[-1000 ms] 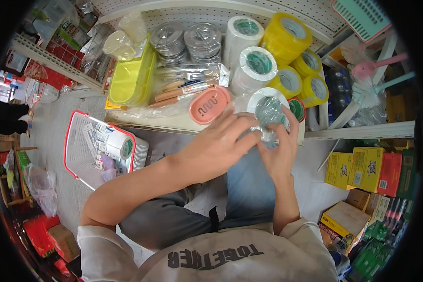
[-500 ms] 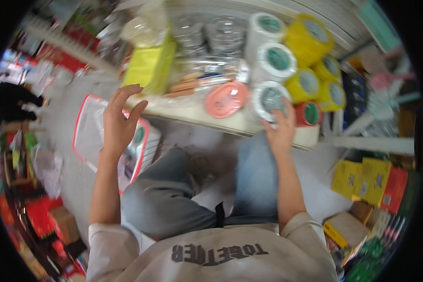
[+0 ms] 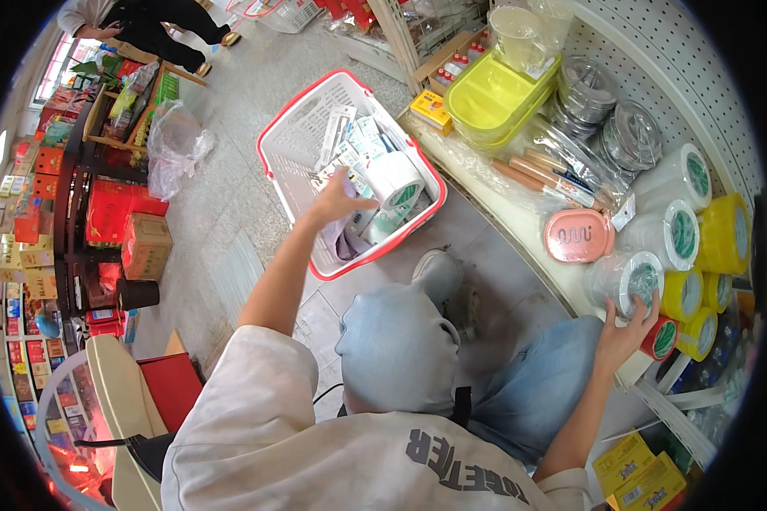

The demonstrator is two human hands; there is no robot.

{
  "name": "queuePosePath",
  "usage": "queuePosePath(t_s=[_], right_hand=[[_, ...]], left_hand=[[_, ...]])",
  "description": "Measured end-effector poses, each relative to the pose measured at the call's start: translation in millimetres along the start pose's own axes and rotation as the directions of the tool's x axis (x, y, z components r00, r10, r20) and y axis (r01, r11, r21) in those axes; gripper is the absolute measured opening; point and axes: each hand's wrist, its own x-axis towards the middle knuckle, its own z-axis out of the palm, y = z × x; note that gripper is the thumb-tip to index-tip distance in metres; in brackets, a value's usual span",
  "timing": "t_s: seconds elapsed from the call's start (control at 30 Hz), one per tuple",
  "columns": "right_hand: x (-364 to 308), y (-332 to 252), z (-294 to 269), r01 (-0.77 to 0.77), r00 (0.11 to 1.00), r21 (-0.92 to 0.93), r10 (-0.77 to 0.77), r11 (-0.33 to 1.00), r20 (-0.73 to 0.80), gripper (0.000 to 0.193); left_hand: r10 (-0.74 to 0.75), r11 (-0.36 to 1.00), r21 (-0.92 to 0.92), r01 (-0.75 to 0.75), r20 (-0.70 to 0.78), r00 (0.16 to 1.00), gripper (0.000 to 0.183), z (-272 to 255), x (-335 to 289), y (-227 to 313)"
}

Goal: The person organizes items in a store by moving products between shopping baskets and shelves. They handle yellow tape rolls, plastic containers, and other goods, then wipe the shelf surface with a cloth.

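My left hand (image 3: 337, 204) reaches over a white shopping basket with a red rim (image 3: 439, 192). Its thumb and fingers are apart, close beside a white tape roll with a green core label (image 3: 396, 179) that lies in the basket; whether they touch is hard to tell. Small packets (image 3: 341, 128) and a greyish-purple item (image 3: 341, 243) lie around that roll. On the shelf at the right, my right hand (image 3: 624, 341) curls its fingers against the end of a front roll of clear tape (image 3: 601, 281). A pink oval container (image 3: 578, 236) sits just beyond it.
The shelf (image 3: 528, 226) also bears more clear rolls (image 3: 669, 230), yellow tape rolls (image 3: 724, 234), a red roll (image 3: 660, 339), wooden-handled tools (image 3: 545, 179) and a lime divided box (image 3: 498, 98). Someone in black trousers (image 3: 166, 30) stands far left. Yellow boxes (image 3: 639, 473) lie lower right.
The view has swung left, bringing the basket into the middle. My left hand has gone from beside the shelf edge to over the basket. My right hand stays at the front roll.
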Motion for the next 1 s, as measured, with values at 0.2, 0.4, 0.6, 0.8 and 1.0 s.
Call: queuePosePath(t_s=[0.2,0.4,0.6,0.8,1.0], right_hand=[[1,-20,-20,-0.071,0.993,0.034,0.067,0.997,0.098,0.085],[-11,-24,-48,-0.107,0.994,-0.062,0.108,0.992,0.009,0.089],[-10,-41,-70,0.066,0.992,0.018,-0.064,0.998,-0.109,0.075],[3,-150,-71,-0.025,0.947,0.612,-0.178,0.791,0.269,0.112],[-2,-154,-100,0.137,0.975,0.627,-0.216,0.767,0.051,0.102]], left_hand=[[0.154,0.976,0.169,-0.140,-0.077,0.985,0.125,50,26,26],[0.095,0.986,-0.128,-0.107,-0.102,0.990,0.089,4,19,43],[0.019,0.762,-0.633,-0.136,-0.188,0.982,0.069,-56,-48,115],[0.447,0.722,-0.648,-0.241,0.172,0.878,0.073,-27,-139,231],[0.500,0.849,-0.435,-0.301,0.478,0.722,0.075,26,-178,318]])
